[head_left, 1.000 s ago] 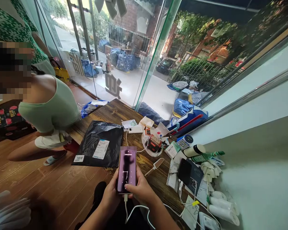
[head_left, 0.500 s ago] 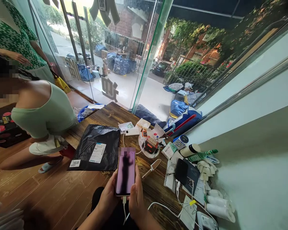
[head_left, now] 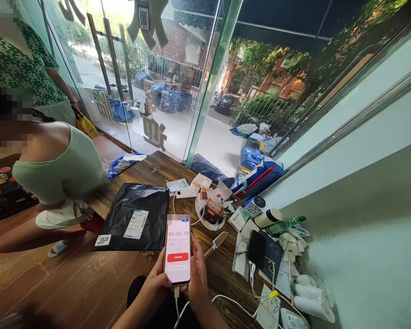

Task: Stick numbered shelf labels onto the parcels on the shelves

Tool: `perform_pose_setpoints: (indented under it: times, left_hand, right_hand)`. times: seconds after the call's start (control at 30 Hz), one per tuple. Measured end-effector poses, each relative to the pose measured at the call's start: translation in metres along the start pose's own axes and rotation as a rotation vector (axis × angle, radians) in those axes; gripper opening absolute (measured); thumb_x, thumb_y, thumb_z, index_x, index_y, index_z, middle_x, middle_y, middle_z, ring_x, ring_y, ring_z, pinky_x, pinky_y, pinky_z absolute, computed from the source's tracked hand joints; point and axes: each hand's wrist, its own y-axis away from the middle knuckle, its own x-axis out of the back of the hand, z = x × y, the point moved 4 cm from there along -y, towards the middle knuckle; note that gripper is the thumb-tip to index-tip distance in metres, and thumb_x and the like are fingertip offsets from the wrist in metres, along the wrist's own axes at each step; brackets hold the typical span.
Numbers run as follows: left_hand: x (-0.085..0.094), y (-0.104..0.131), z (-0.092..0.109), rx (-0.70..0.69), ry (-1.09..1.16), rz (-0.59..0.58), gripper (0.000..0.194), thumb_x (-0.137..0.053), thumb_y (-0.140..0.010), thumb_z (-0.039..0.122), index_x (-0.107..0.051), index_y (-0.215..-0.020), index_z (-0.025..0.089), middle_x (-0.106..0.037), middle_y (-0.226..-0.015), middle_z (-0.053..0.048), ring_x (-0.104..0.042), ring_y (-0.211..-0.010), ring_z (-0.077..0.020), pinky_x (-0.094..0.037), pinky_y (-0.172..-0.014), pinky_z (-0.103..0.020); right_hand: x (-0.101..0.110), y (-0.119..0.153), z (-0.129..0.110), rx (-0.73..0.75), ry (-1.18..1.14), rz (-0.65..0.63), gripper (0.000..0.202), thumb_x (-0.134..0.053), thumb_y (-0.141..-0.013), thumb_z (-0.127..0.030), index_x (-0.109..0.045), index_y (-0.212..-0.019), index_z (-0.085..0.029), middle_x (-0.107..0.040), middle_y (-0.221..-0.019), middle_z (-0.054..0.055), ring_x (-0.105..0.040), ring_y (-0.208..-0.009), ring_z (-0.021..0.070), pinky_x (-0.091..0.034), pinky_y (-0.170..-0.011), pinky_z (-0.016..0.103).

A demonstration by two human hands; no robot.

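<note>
I hold a smartphone (head_left: pixel 178 249) upright in both hands over the near edge of a wooden table (head_left: pixel 157 171). Its screen shows a timer reading and a red button. My left hand (head_left: pixel 155 285) cups its left side and bottom. My right hand (head_left: pixel 197 274) grips the right edge, thumb beside the screen. A white charging cable (head_left: pixel 226 299) runs from the phone's base off to the right. A black parcel bag (head_left: pixel 137 217) with a white label lies just beyond the phone.
A small knife (head_left: pixel 216 241) lies right of the phone. Clutter fills the table's right side: a black wallet (head_left: pixel 265 251), a power bank (head_left: pixel 187 193), a QR stand (head_left: pixel 255 206), bottles, paper rolls. A person in a green top (head_left: pixel 58 171) crouches at left; another stands behind. Glass doors stand ahead.
The phone's screen went from a purple lock pattern to a white page with a timer and red button. My right thumb left the screen and moved to the phone's edge.
</note>
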Motion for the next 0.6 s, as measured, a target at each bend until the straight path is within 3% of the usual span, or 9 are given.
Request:
perform_pose_setpoints:
  times: [0.1, 0.2, 0.3, 0.43, 0.5, 0.6]
  left_hand:
    - [0.0, 0.002, -0.001, 0.008, -0.036, -0.001, 0.115, -0.05, -0.046, -0.002, -0.009, -0.146, 0.036, -0.068, -0.111, -0.003, -0.065, -0.093, -0.0262, -0.054, -0.069, -0.033]
    - [0.0, 0.002, -0.001, 0.015, -0.008, -0.037, 0.112, -0.05, -0.048, 0.002, -0.008, -0.146, 0.034, -0.068, -0.109, -0.005, -0.065, -0.091, -0.0274, -0.053, -0.068, -0.034]
    - [0.001, 0.001, 0.0, 0.035, 0.042, -0.097, 0.104, -0.05, -0.051, 0.01, -0.015, -0.146, 0.03, -0.068, -0.107, -0.006, -0.064, -0.09, -0.0287, -0.051, -0.064, -0.034]
    - [0.008, -0.002, -0.002, 0.015, 0.028, -0.103, 0.093, -0.051, -0.056, 0.014, -0.025, -0.144, 0.028, -0.067, -0.106, -0.007, -0.064, -0.077, -0.0231, -0.05, -0.061, -0.032]
    - [0.011, -0.003, -0.004, -0.013, 0.016, -0.093, 0.09, -0.05, -0.056, 0.014, -0.03, -0.142, 0.028, -0.067, -0.106, -0.006, -0.062, -0.07, -0.0197, -0.05, -0.06, -0.031]
    - [0.014, -0.005, -0.006, -0.024, 0.002, -0.093, 0.085, -0.049, -0.057, 0.012, -0.036, -0.14, 0.029, -0.066, -0.109, -0.004, -0.061, -0.075, -0.0186, -0.05, -0.062, -0.027]
  right_hand:
    - [-0.002, -0.007, -0.007, -0.023, -0.119, 0.041, 0.051, -0.042, -0.087, -0.057, -0.045, -0.125, -0.024, -0.057, -0.129, 0.012, -0.054, -0.118, 0.0259, -0.046, -0.098, 0.043]
    - [-0.002, -0.008, -0.011, -0.021, -0.133, 0.053, 0.051, -0.046, -0.085, -0.057, -0.046, -0.124, -0.024, -0.059, -0.127, 0.011, -0.056, -0.116, 0.0256, -0.047, -0.097, 0.043]
    - [-0.001, -0.007, -0.005, -0.094, -0.142, 0.075, 0.054, -0.048, -0.082, -0.059, -0.047, -0.122, -0.023, -0.062, -0.122, 0.011, -0.059, -0.11, 0.0269, -0.05, -0.092, 0.043]
    - [-0.001, -0.008, 0.006, -0.239, -0.172, 0.142, 0.051, -0.058, -0.076, -0.058, -0.054, -0.111, -0.02, -0.068, -0.109, 0.01, -0.064, -0.1, 0.0274, -0.052, -0.085, 0.042]
    - [-0.003, -0.009, 0.005, -0.246, -0.105, 0.172, 0.047, -0.063, -0.073, -0.053, -0.058, -0.104, -0.019, -0.069, -0.103, 0.008, -0.065, -0.093, 0.0257, -0.053, -0.081, 0.038]
    - [-0.007, -0.009, -0.001, -0.224, 0.021, 0.191, 0.04, -0.067, -0.071, -0.048, -0.061, -0.096, -0.017, -0.071, -0.091, 0.006, -0.064, -0.08, 0.0211, -0.053, -0.073, 0.032]
